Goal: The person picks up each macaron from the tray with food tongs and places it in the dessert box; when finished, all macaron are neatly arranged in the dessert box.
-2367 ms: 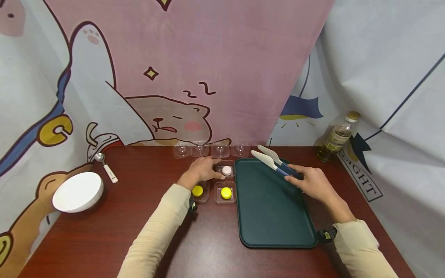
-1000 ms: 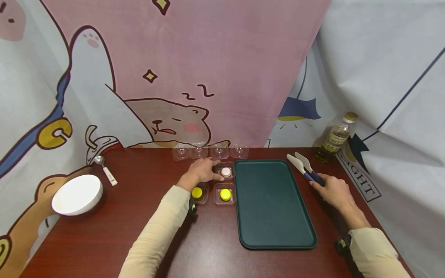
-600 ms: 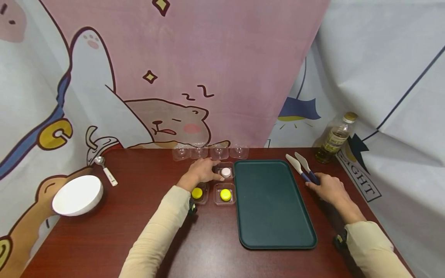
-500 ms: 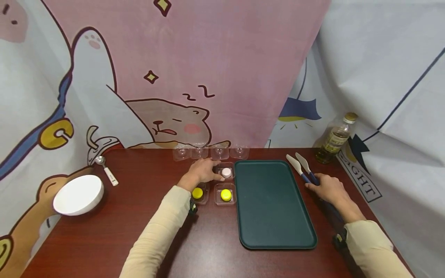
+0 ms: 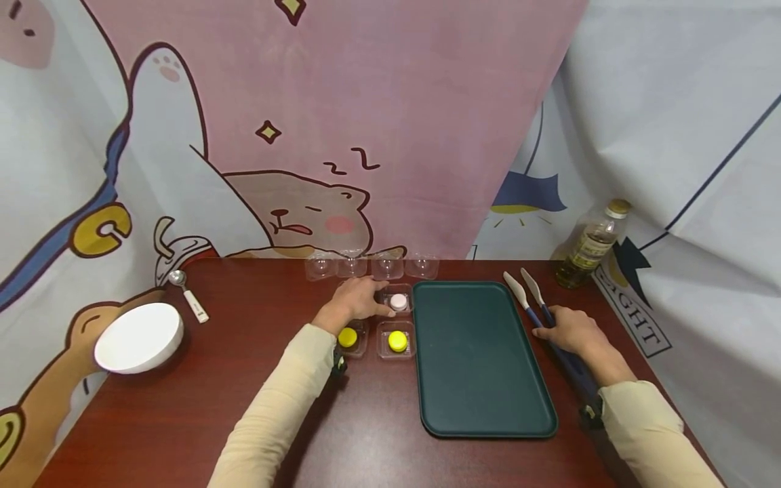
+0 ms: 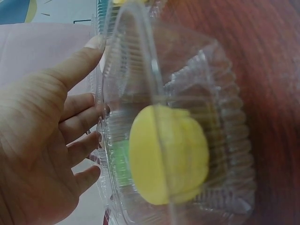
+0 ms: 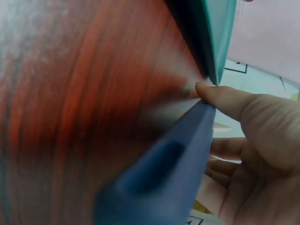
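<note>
My right hand (image 5: 575,332) grips a pair of tongs (image 5: 519,293) with blue handles and pale tips, low over the table just right of the dark green tray (image 5: 485,359). In the right wrist view the thumb lies against the blue handle (image 7: 159,173). My left hand (image 5: 355,298) stays spread over the back-left of several clear plastic boxes, its fingers loose and largely hiding that box. A pale pink macaron (image 5: 398,301) sits in the back-right box, and a yellow macaron (image 5: 398,341) in the front-right box (image 5: 384,352). Another yellow macaron (image 5: 348,337) is in the front-left one.
Open clear lids (image 5: 387,266) stand along the back edge. A white bowl (image 5: 139,339) and a scoop (image 5: 189,297) with a white handle lie on the left. At the back right corner stands an oil bottle (image 5: 592,247). A printed cloth hangs behind the table.
My right hand has carried the tongs from above the tray to its right side and lowered them there, then shifted slightly left. The left hand has kept its place.
</note>
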`<control>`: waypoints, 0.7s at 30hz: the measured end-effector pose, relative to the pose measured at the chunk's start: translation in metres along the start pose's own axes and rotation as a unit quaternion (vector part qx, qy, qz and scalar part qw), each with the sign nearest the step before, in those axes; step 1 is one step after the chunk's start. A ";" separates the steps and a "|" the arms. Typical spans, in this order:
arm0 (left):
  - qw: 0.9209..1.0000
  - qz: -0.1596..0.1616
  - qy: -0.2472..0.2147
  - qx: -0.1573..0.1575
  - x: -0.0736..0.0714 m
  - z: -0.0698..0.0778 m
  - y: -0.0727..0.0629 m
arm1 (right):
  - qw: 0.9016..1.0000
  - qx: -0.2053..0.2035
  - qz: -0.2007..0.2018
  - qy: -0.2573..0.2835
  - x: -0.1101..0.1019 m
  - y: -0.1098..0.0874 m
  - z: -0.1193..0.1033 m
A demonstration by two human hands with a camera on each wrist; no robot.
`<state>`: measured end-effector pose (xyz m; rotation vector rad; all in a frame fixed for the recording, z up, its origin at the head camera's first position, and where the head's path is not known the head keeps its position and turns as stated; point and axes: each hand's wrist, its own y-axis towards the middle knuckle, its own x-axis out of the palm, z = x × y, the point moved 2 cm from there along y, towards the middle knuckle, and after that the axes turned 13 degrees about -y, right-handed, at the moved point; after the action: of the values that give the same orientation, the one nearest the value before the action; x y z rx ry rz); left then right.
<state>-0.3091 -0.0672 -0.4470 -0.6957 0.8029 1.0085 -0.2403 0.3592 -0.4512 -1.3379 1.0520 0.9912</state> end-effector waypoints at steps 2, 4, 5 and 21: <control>1.000 0.001 0.004 0.000 0.000 0.000 0.000 | 1.000 -0.002 -0.002 0.000 0.000 -0.002 -0.001; 1.000 -0.001 0.006 -0.002 -0.001 0.000 0.000 | 1.000 -0.005 -0.001 -0.001 0.000 -0.003 -0.002; 1.000 -0.001 0.006 -0.002 -0.001 0.000 0.000 | 1.000 -0.006 -0.002 -0.002 0.000 -0.004 -0.003; 1.000 -0.003 0.003 -0.003 0.001 0.000 0.000 | 1.000 -0.006 0.006 0.023 -0.001 -0.005 0.003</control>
<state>-0.3092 -0.0668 -0.4477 -0.7064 0.8018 1.0040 -0.2361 0.3622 -0.4487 -1.3716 1.0902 0.9817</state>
